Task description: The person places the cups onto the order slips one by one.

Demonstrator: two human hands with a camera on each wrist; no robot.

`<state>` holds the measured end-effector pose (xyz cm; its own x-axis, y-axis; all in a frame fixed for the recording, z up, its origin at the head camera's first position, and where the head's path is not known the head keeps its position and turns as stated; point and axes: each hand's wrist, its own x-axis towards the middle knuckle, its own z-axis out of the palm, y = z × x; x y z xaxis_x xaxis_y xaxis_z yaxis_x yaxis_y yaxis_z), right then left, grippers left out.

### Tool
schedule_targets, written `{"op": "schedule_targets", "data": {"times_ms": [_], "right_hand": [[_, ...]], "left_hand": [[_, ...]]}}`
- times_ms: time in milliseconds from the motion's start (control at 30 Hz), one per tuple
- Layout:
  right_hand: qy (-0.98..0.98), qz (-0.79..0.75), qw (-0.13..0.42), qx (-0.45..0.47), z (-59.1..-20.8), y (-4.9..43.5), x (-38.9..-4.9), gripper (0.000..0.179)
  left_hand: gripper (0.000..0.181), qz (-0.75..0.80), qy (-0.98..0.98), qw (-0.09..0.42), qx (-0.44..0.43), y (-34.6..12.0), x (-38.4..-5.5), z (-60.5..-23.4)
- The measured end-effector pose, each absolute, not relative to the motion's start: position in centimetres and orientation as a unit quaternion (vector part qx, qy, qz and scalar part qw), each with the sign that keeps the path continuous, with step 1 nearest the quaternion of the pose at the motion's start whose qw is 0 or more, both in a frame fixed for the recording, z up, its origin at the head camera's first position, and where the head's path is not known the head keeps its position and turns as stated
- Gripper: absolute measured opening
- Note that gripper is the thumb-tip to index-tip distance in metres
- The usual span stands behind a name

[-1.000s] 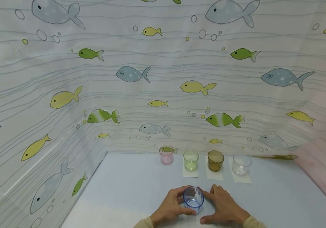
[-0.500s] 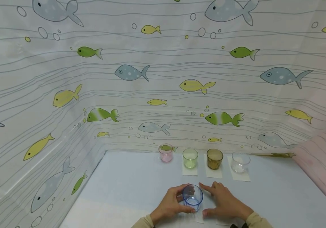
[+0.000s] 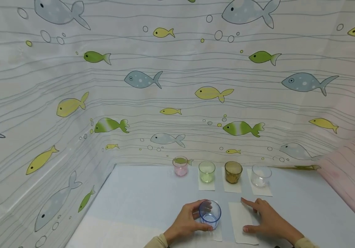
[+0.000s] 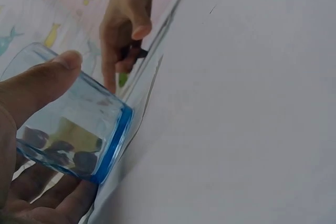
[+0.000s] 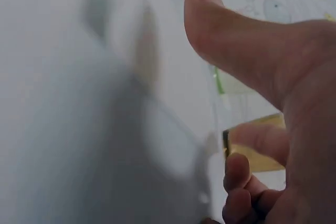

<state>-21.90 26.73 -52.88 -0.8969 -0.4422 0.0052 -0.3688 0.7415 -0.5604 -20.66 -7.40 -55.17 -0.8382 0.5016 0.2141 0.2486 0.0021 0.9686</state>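
In the head view my left hand (image 3: pixel 188 220) holds a transparent blue tumbler (image 3: pixel 210 222), thumb on the near side and fingers round the far side. The left wrist view shows the tumbler (image 4: pixel 113 140) between that thumb and the fingers beneath. A white paper rectangle (image 3: pixel 217 235) lies partly under it. To the right, my right hand (image 3: pixel 268 220) holds nothing, its index finger and thumb spread apart at the right edge of a second white paper (image 3: pixel 240 224). The right wrist view shows its other fingers (image 5: pixel 239 203) loosely bent.
Along the back of the pale table (image 3: pixel 134 196) stand a pink tumbler (image 3: pixel 181 169), a green one (image 3: pixel 207 175), a brown one (image 3: pixel 233 174) and a colourless one (image 3: pixel 260 179). The last three stand on white papers. A fish-patterned curtain (image 3: pixel 177 124) surrounds the table.
My right hand has moved away from the blue tumbler to the right, uncovering the second white paper. My left hand keeps its hold on the tumbler in about the same place.
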Motion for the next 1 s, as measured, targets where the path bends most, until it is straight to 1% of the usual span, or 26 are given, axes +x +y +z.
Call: {"op": "schedule_targets", "data": {"times_ms": [167, 400, 800, 900, 1000], "right_hand": [[0.922, -0.292, 0.09, -0.238, -53.6, 27.9, -21.4, 0.098], [0.917, -0.296, 0.118, -0.239, -53.5, 28.4, -21.6, 0.099], [0.92, -0.285, 0.11, -0.245, -54.0, 28.3, -21.6, 0.099], [0.918, -0.288, 0.11, -0.247, -54.0, 28.3, -21.5, 0.099], [0.918, -0.292, 0.113, -0.245, -54.0, 28.1, -21.4, 0.1]], "left_hand": [[0.075, 0.651, 0.704, 0.094, 0.267, -7.3, -20.7, -54.8], [0.075, 0.647, 0.709, 0.091, 0.266, -7.0, -20.9, -54.8], [0.075, 0.633, 0.722, 0.092, 0.266, -7.0, -20.5, -54.9], [0.08, 0.632, 0.72, 0.1, 0.269, -7.1, -20.4, -54.9], [0.089, 0.627, 0.72, 0.103, 0.277, -7.3, -20.2, -55.0]]}}
